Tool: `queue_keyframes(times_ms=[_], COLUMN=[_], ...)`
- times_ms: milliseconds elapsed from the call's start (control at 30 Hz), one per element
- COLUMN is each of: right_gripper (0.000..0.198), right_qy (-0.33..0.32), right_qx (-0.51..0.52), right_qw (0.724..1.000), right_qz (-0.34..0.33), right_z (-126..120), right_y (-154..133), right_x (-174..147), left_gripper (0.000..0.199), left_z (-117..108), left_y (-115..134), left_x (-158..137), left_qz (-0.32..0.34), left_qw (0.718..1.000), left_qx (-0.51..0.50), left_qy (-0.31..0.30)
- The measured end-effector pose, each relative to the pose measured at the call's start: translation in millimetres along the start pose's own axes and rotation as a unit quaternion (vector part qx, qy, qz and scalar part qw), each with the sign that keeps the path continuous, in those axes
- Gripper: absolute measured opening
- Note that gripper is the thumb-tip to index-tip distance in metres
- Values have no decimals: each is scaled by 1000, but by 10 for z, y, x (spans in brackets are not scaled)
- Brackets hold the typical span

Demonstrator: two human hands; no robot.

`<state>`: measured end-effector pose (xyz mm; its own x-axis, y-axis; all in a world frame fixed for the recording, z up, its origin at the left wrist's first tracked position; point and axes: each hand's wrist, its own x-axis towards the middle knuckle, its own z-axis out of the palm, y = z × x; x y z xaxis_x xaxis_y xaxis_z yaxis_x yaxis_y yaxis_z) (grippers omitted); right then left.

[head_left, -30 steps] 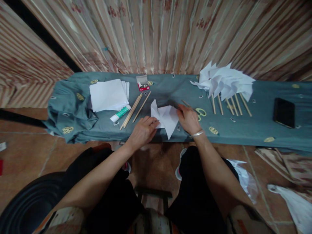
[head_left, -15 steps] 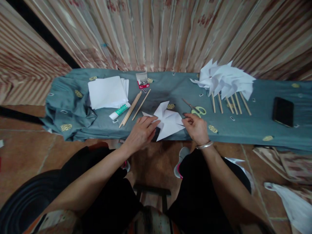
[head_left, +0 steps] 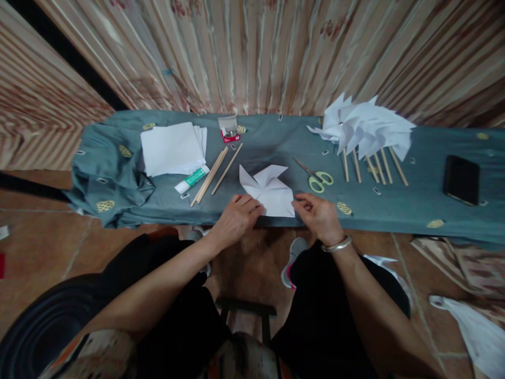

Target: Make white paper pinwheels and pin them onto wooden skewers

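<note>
A white paper pinwheel (head_left: 272, 192) lies near the front edge of the cloth-covered table, its blades folded in toward the middle. My left hand (head_left: 240, 215) is closed on its lower left side, fingers bent over the paper. At its right edge, my right hand (head_left: 317, 213), with a silver bangle at the wrist, pinches the paper between thumb and fingers. Green-handled scissors (head_left: 319, 180) lie just beyond my right hand. Several wooden sticks (head_left: 211, 176) rest beyond my left hand, beside a glue stick (head_left: 192, 179).
A stack of white paper (head_left: 171, 150) sits at the left. An open red box of metal pins (head_left: 230, 131) stands at the back. Finished pinwheels on sticks (head_left: 363, 123) overlap at the right, and a black phone (head_left: 461, 179) lies beyond them. The green cloth (head_left: 260, 123) covers the table.
The pinwheel has turned between my hands, so its blades point differently and a straight edge faces me. My left hand has shifted slightly right and down along the paper.
</note>
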<state>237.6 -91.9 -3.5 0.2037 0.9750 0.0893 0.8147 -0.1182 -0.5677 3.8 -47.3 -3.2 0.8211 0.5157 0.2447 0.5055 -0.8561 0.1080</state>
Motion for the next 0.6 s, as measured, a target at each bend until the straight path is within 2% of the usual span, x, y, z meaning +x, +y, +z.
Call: queue_keyframes(times_ms=[200, 333, 600], right_gripper=[25, 25, 26], right_qy=[64, 46, 25], right_qx=[-3, 29, 99], right_qw=[995, 991, 992], right_qz=[-78, -120, -78], right_z=[-27, -12, 5], right_y=[-7, -39, -47], right_x=[-18, 4, 49], left_gripper=[17, 14, 17], left_z=[28, 29, 34], left_y=[14, 34, 36], left_x=[45, 86, 45], left_qz=[-9, -14, -24], left_qw=[1000, 1000, 999], left_qx=[8, -15, -26], left_qy=[-18, -20, -7])
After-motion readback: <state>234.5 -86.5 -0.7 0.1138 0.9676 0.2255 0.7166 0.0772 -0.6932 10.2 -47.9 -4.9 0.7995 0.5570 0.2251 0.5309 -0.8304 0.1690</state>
